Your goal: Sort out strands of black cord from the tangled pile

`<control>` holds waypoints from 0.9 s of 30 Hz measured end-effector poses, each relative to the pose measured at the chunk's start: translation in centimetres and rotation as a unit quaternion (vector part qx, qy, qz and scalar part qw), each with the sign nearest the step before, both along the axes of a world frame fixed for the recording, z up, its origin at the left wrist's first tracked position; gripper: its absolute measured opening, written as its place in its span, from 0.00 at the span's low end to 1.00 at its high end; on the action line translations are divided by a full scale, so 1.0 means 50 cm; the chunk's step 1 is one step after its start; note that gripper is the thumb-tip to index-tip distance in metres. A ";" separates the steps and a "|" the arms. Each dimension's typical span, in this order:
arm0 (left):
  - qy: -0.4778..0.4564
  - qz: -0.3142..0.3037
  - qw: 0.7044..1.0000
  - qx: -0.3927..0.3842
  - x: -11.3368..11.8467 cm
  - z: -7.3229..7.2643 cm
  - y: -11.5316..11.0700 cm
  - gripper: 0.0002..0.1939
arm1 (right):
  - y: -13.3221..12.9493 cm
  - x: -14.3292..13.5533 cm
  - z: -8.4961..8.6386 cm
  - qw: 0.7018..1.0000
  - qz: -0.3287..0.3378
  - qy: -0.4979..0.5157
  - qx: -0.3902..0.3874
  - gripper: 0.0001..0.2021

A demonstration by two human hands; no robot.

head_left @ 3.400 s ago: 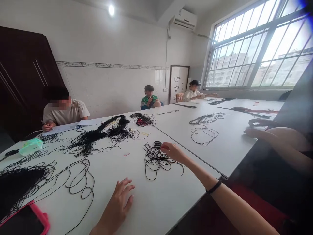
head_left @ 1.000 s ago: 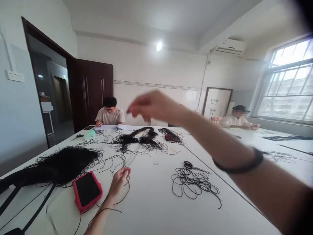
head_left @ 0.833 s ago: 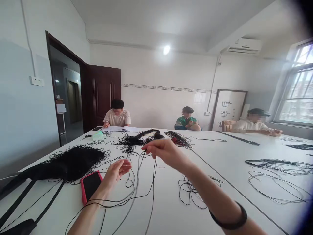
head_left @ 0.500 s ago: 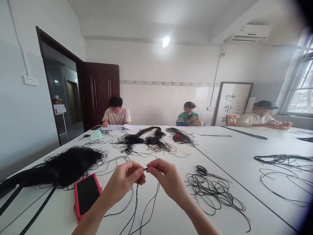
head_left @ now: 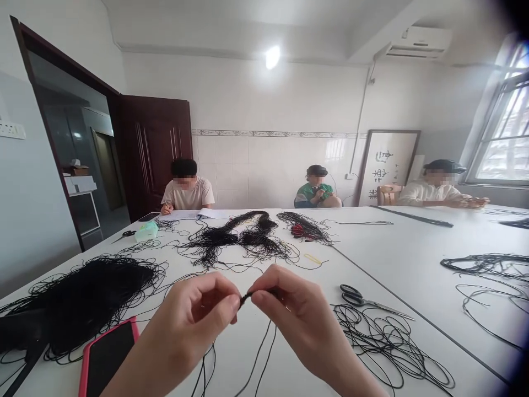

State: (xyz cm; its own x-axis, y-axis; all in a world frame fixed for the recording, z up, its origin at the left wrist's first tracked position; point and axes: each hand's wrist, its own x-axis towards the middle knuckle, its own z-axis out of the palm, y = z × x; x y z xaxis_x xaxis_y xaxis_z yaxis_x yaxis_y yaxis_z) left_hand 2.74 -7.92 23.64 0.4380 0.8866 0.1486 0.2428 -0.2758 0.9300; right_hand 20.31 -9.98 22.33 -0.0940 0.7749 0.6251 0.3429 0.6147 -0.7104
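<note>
Right now my left hand point(head_left: 194, 317) and right hand point(head_left: 295, 314) both pinch the black cord point(head_left: 247, 298) between fingertips, just above the white table point(head_left: 413, 242); its ends hang down between my wrists.

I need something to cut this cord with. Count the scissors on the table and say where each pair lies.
2. One pair of scissors lies right of the right hand, beside a loose cord tangle. Another pair lies at the far left by a green packet. Cord piles may hide more.
</note>
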 end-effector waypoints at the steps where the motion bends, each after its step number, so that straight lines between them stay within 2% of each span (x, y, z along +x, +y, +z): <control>1: 0.003 -0.006 1.000 0.001 -0.003 -0.005 -0.003 0.16 | -0.003 0.001 -0.002 1.000 0.002 -0.008 0.013 0.06; 7: -0.033 -0.035 0.999 -0.011 -0.016 -0.025 0.000 0.12 | -0.020 -0.002 -0.012 0.993 -0.019 -0.047 0.107 0.03; 12: -0.044 -0.035 0.998 -0.001 -0.018 -0.013 -0.009 0.13 | -0.033 -0.002 -0.012 0.975 -0.033 -0.109 0.191 0.05; 14: -0.056 -0.006 0.998 -0.010 -0.014 -0.007 -0.018 0.14 | -0.037 -0.001 -0.012 0.967 -0.043 -0.124 0.217 0.06; 17: -0.074 0.040 0.996 -0.032 -0.009 -0.004 -0.026 0.14 | -0.038 0.001 -0.013 0.965 -0.056 -0.126 0.223 0.06; 22: -0.059 -0.020 0.998 -0.014 -0.006 -0.010 -0.024 0.13 | -0.037 0.000 -0.009 0.963 -0.055 -0.116 0.235 0.08; 27: -0.065 0.045 0.996 -0.037 0.004 -0.005 -0.036 0.12 | -0.041 -0.003 0.000 0.966 -0.054 -0.089 0.237 0.07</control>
